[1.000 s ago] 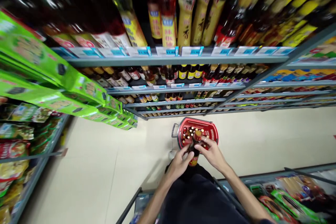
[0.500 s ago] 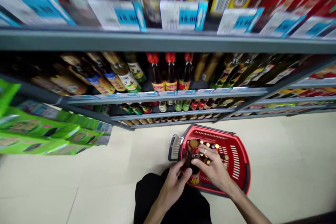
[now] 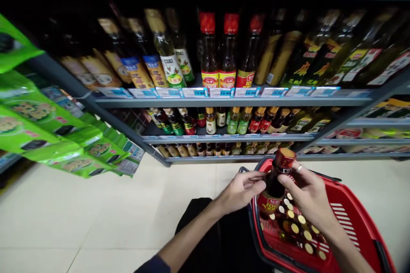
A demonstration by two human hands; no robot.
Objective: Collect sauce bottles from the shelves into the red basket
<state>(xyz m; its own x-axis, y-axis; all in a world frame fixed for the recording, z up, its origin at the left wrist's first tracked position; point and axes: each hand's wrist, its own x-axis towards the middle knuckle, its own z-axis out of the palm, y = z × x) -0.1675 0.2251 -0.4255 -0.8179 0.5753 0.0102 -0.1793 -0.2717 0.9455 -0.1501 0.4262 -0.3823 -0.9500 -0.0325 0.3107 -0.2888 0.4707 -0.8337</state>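
I hold a dark sauce bottle [image 3: 273, 185] with a red cap and a red-and-yellow label over a red shopping basket [image 3: 352, 226]. My left hand [image 3: 241, 190] grips the bottle's body from the left. My right hand [image 3: 309, 194], a ring on one finger, wraps the neck just under the cap. Several more bottles with gold caps [image 3: 296, 226] stand in the basket below. Three matching red-capped bottles [image 3: 227, 57] stand on the shelf straight ahead.
Grey shelves [image 3: 224, 100] full of oil and sauce bottles run across the view, with blue price tags on their edges. Green snack packets [image 3: 38, 123] hang on a rack at the left. Pale floor tiles [image 3: 96, 213] lie between the racks and my dark-clothed knee.
The bottle has come up out of the basket, still in both hands. The view has dropped lower and closer to the shelves, and the basket now sits at the lower right.
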